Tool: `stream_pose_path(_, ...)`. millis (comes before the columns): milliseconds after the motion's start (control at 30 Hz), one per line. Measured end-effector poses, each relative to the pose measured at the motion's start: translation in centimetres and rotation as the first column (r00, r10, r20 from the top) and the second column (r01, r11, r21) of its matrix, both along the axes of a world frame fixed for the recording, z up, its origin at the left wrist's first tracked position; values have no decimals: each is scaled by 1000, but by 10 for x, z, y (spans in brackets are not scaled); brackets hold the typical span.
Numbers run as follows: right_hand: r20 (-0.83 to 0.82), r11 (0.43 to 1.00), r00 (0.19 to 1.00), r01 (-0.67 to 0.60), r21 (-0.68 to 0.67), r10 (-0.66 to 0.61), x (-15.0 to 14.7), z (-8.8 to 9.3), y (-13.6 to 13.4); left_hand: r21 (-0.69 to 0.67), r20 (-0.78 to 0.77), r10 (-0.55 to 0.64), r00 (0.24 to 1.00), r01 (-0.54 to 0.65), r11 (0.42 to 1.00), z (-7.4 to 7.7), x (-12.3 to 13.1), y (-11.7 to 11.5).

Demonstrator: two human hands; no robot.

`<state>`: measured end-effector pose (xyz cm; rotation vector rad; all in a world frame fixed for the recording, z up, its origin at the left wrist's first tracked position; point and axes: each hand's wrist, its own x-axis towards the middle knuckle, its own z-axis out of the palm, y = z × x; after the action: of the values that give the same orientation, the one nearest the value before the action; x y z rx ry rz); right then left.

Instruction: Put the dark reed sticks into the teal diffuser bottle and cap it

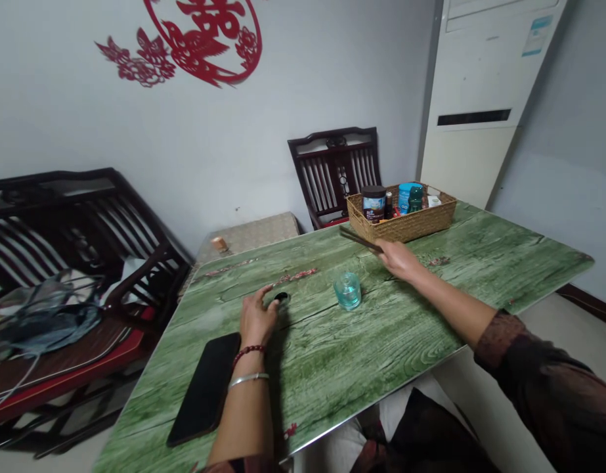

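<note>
My left hand (258, 315) is at the left middle of the table, wearing a red bead bracelet and a silver bangle. Its thumb and forefinger are apart, at the left side of a small round glass container (281, 297) with a dark top. Whether they touch it is hard to see. My right hand (398, 258) is closed around one end of dark, slender chopsticks (359, 239), which point left in front of the basket. Between my hands stands a clear bluish glass (348, 291). A black phone (204, 389) lies left of my left forearm.
The green wood-patterned table (362, 368) bears a wicker basket (415, 226) with jars and a bottle at the back right. Dark wooden chairs (335, 171) stand behind and left. A low side table (256, 231) holds a small orange-brown object (219, 244).
</note>
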<state>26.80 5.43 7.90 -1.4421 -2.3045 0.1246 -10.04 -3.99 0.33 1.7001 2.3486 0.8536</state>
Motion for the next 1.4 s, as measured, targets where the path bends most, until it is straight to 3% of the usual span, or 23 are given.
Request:
stream_pose_path(67, 265, 980, 954, 169, -102, -137, 24, -34, 11, -61, -78, -22, 997, 17, 998, 1, -1, 2)
stream_pose_path(133, 331, 963, 926, 236, -127, -183, 41, -57, 17, -128, -141, -65, 988, 47, 991, 0, 3, 5)
stream_pose_path(200, 341, 957, 917, 263, -122, -208, 52, -70, 18, -164, -172, -92, 981, 64, 984, -1, 11, 9)
stream_pose_path(500, 316, 941, 892, 338, 7, -323, 76, -86, 30, -216, -240, -168, 956, 116, 969, 0, 35, 19)
stream_pose_path(633, 318, 943, 889, 326, 65, -329, 86, -91, 34, -201, -132, -219, 967, 191, 961, 0, 40, 25)
stream_pose_path(767, 330, 946, 887, 306, 105, -324, 89, -94, 36, -155, -52, -197, 979, 187, 970, 3, 50, 28)
stream_pose_path(833, 333, 949, 889, 298, 104, -315, 89, -93, 36, -41, 131, -221, 966, 228, 973, 6, 60, 26)
stream_pose_path(867, 333, 950, 890, 296, 99, -312, 89, -92, 35, 53, 280, -251, 927, 246, 968, 7, 67, 25)
stream_pose_path(933, 327, 952, 894, 293, 94, -307, 88, -87, 31, 264, 572, -327, 752, 209, 942, 10, 82, 24)
stream_pose_path(1000, 302, 954, 904, 282, 106, -301, 85, -79, 26, 397, 710, -389, 586, 123, 909, 12, 99, 24)
stream_pose_path(1100, 206, 972, 953, 197, 128, -221, 71, -62, 17, 490, 734, -465, 496, 87, 867, 14, 124, 27)
stream_pose_path(1233, -30, 996, 996, -86, 15, 87, 28, -49, 9, 507, 718, -510, 474, 146, 849, 11, 142, 34)
stream_pose_path(1300, -162, 968, 963, -231, -100, 213, 2, -50, 7, 494, 714, -512, 477, 174, 852, 7, 144, 36)
stream_pose_path(1400, -327, 895, 904, -366, -254, 277, -32, -60, 4, 494, 685, -530, 500, 216, 842, 2, 143, 36)
